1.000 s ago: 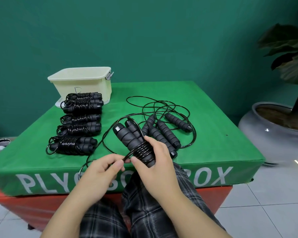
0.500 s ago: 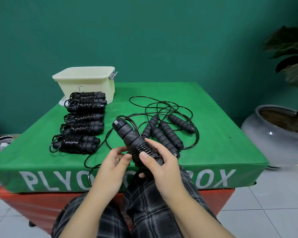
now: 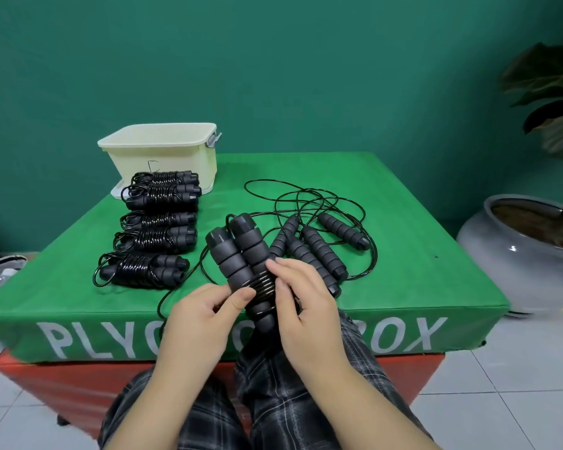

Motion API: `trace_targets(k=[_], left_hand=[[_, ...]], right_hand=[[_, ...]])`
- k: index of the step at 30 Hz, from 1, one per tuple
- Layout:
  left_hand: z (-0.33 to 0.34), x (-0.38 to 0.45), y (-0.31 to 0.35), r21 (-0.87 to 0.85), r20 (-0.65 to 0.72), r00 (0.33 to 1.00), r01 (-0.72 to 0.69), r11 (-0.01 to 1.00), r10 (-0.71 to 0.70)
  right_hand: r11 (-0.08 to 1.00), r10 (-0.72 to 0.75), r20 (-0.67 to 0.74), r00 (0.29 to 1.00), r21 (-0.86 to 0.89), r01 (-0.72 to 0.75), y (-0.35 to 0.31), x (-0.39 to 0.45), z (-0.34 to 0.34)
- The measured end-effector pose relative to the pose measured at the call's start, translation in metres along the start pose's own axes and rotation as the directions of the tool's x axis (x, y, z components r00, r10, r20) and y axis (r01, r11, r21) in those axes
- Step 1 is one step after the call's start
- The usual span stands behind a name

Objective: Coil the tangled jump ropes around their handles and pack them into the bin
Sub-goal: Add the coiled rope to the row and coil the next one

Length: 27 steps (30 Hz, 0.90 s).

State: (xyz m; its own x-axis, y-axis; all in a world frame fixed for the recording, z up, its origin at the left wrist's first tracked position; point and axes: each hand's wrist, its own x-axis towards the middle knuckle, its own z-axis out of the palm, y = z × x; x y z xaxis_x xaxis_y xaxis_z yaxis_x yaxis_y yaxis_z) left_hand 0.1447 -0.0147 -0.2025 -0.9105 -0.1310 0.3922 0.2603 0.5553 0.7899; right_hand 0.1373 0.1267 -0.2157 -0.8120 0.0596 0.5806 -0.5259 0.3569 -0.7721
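The green worktop (image 3: 403, 222) carries a cream bin (image 3: 163, 157) at its far left corner. Just in front of the bin lie five coiled ropes (image 3: 156, 235); right of them sprawls the loose tangle (image 3: 319, 222). Nearest the worktop's front edge, the handle pair (image 3: 241, 264) is held upright: the right hand (image 3: 303, 306) wraps it, and the left hand (image 3: 195, 316) has its fingers (image 3: 241, 295) pinching the thin cord (image 3: 264, 284). The foam looks light and grippy, the cord springy and slick; best held at the wound middle.
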Motion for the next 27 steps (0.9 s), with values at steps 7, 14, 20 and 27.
trace_targets(k=[7,14,20,27], left_hand=[[-0.006,0.001,0.010,0.020,0.041,0.989,-0.144,0.989,0.143],[-0.006,0.000,0.012,0.010,0.048,0.978,-0.202,0.979,0.201],[-0.010,-0.001,0.012,0.167,0.010,0.962,-0.269,0.948,0.271],[-0.015,0.000,0.017,0.314,-0.007,0.959,-0.266,0.911,0.283]], right_hand=[[0.968,0.189,0.193,0.963,-0.200,-0.150,-0.009,0.001,-0.004],[0.956,0.240,0.180,0.954,-0.217,-0.199,-0.009,0.001,-0.005],[0.951,0.216,0.216,0.952,-0.265,-0.156,-0.010,-0.002,-0.003],[0.916,0.210,0.254,0.944,-0.388,-0.100,-0.013,0.000,-0.006]])
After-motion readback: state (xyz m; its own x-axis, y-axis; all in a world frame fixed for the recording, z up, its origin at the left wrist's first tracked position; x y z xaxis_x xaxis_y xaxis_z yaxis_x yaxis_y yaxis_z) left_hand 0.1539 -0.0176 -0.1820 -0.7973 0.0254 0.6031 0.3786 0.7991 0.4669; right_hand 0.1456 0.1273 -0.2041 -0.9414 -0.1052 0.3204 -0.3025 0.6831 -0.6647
